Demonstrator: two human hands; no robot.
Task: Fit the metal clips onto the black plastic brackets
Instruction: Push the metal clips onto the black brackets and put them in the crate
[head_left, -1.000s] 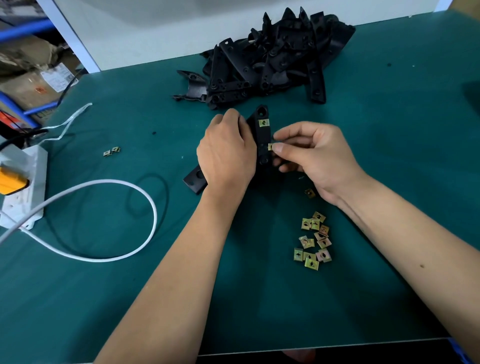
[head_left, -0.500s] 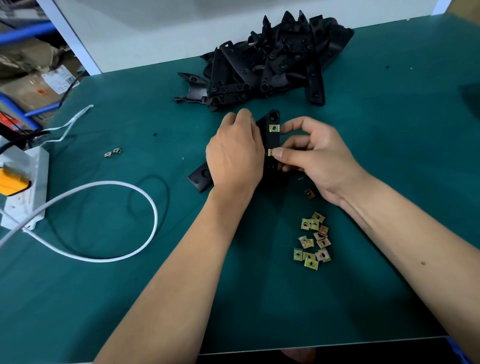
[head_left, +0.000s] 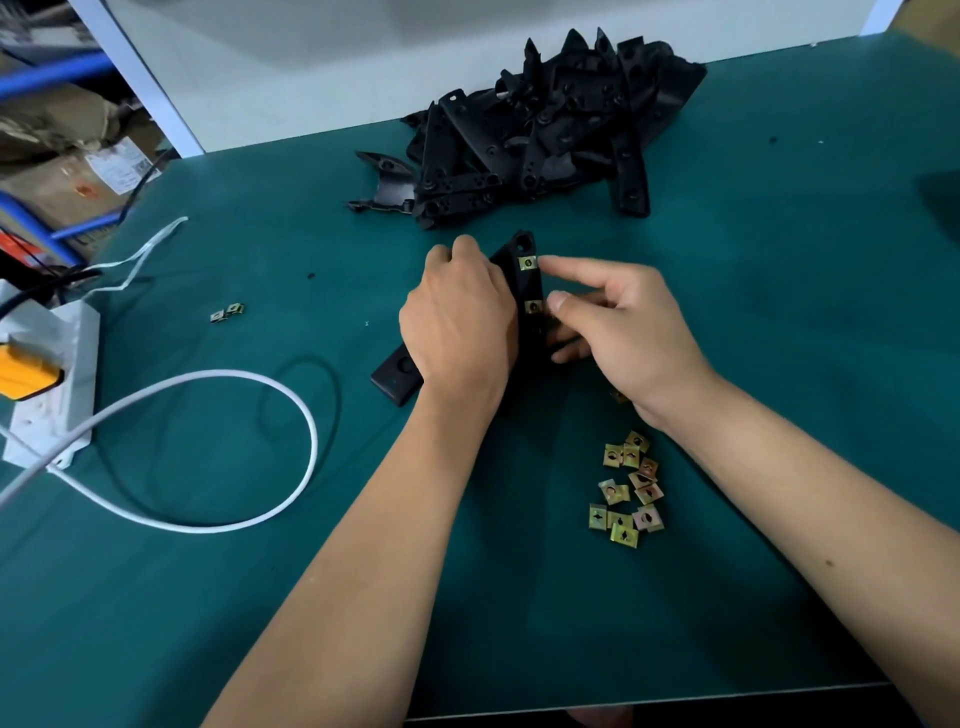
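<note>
**Two clips seated on the bracket under our hands**

We see the left hand (head_left: 460, 325) laid over a black plastic bracket (head_left: 531, 291) in the middle of the green table (head_left: 779, 322), its fingers curled round the bracket's left edge and gripping it. The bracket's near end (head_left: 397, 376) pokes out from under the left wrist and rests on the table. Two metal clips sit on the bracket's right edge: an upper clip (head_left: 527, 263) near the far tip and a lower clip (head_left: 533, 307) further down.

The right hand (head_left: 623, 332) is just right of the bracket. Its thumb tip is beside the lower clip, very close or touching; we cannot tell which. The forefinger stretches out toward the upper clip, blurred, and the other fingers are loosely bent beneath. We cannot tell whether it holds anything.

A loose cluster of metal clips (head_left: 627, 488) lies on the table near the right forearm, and one more clip (head_left: 619, 397) peeks out beneath the right wrist. Two stray clips (head_left: 227, 313) lie well apart to the left. A pile of black brackets (head_left: 540, 135) is heaped at the far edge. A white power strip (head_left: 47, 384) and its white cable (head_left: 260, 447) lie at the left.
</note>
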